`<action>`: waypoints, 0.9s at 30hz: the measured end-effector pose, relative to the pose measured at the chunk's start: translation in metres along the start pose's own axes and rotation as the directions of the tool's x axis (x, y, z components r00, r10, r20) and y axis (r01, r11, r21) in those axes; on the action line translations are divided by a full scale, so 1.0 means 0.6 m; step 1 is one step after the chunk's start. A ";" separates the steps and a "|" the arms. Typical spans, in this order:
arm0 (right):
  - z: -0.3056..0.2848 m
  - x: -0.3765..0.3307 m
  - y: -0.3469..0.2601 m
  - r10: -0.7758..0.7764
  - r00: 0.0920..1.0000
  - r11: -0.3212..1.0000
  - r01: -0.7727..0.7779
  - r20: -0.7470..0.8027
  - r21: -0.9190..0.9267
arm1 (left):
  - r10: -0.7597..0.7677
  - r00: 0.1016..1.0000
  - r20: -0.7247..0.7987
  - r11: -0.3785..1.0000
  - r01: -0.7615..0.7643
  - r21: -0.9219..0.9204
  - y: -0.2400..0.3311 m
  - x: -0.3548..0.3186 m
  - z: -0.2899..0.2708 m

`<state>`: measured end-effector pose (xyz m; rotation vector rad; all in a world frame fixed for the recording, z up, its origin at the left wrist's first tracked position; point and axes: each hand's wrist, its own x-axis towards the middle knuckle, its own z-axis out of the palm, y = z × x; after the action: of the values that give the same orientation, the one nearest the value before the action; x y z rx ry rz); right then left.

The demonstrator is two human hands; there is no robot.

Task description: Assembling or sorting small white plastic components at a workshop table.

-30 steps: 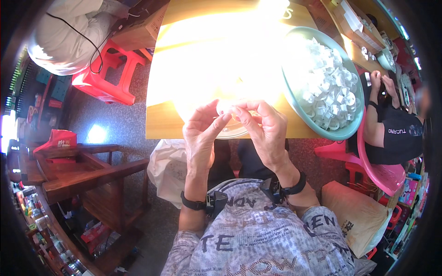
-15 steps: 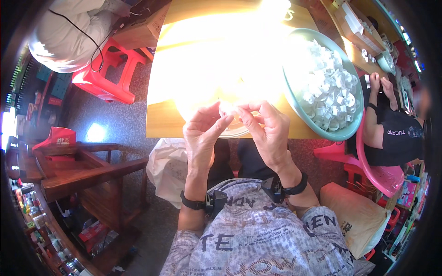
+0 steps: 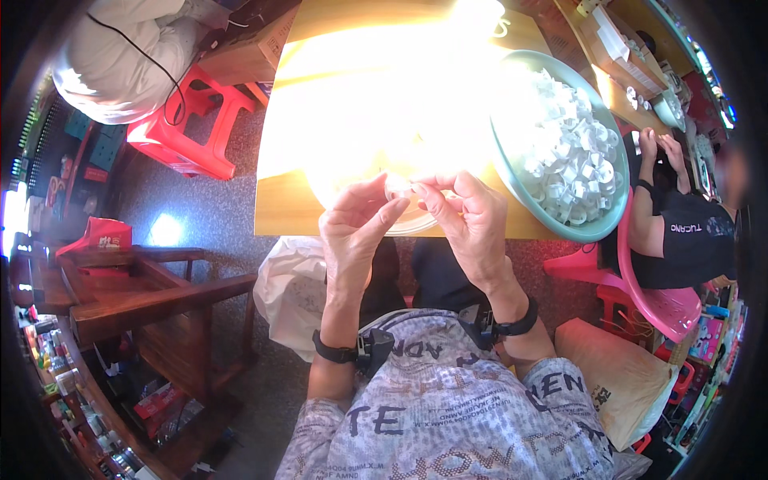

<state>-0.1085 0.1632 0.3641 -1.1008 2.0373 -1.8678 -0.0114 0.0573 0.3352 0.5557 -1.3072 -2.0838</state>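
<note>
Between my two hands, over the near edge of the wooden table [image 3: 279, 210], is a small white plastic piece [image 3: 397, 187]. My left hand [image 3: 352, 220] pinches it between thumb and fingers. The thumb and forefinger of my right hand [image 3: 466, 220] are pressed together at its right side; what they grip there is too small to make out. Below the hands the rim of a round pale dish [image 3: 414, 226] shows, its inside washed out by glare. To the right stands a pale green basin [image 3: 590, 234], heaped with white plastic pieces [image 3: 574, 156].
Bright light hides much of the tabletop. A red stool [image 3: 180, 140] and a dark wooden chair [image 3: 152, 304] stand at left. A pink chair [image 3: 660, 300] is at right, where another person [image 3: 680, 232] works at a second table. A pale bag [image 3: 290, 296] hangs by my left forearm.
My right hand has shifted slightly to the right and turned a little. The white piece stays in my left hand, tilted a bit differently. The other person's hands have moved slightly.
</note>
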 end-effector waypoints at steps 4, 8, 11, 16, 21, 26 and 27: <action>-0.005 -0.001 -0.004 -0.013 0.999 0.996 0.017 0.041 -0.087 | -0.012 1.000 -0.003 1.000 0.012 -0.010 0.001 0.001 0.000; -0.002 0.001 -0.007 -0.044 0.999 0.996 0.045 0.012 -0.075 | -0.001 1.000 -0.003 1.000 0.001 0.023 0.004 -0.002 0.003; -0.002 0.004 -0.012 -0.114 0.993 0.983 0.115 0.019 -0.144 | 0.000 1.000 -0.006 1.000 0.000 -0.009 0.008 -0.003 0.006; -0.005 0.000 -0.001 -0.073 0.997 0.994 0.076 0.038 -0.082 | -0.029 0.999 0.039 0.999 0.028 0.017 0.008 -0.003 0.005; -0.007 -0.005 0.010 0.097 0.995 0.979 -0.100 0.027 0.176 | -0.014 0.994 0.111 1.000 0.016 -0.011 0.008 -0.003 0.004; -0.011 -0.005 0.005 0.233 0.969 0.890 -0.246 0.079 0.383 | -0.022 0.988 0.155 0.999 0.026 -0.021 0.011 -0.004 0.000; -0.013 -0.004 0.005 0.233 0.969 0.890 -0.245 0.079 0.384 | 0.015 0.986 0.167 1.000 -0.014 -0.009 0.010 -0.004 -0.002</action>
<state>-0.1124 0.1707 0.3619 -0.7317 1.5936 -1.9914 -0.0075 0.0563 0.3401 0.3726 -1.3911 -2.1614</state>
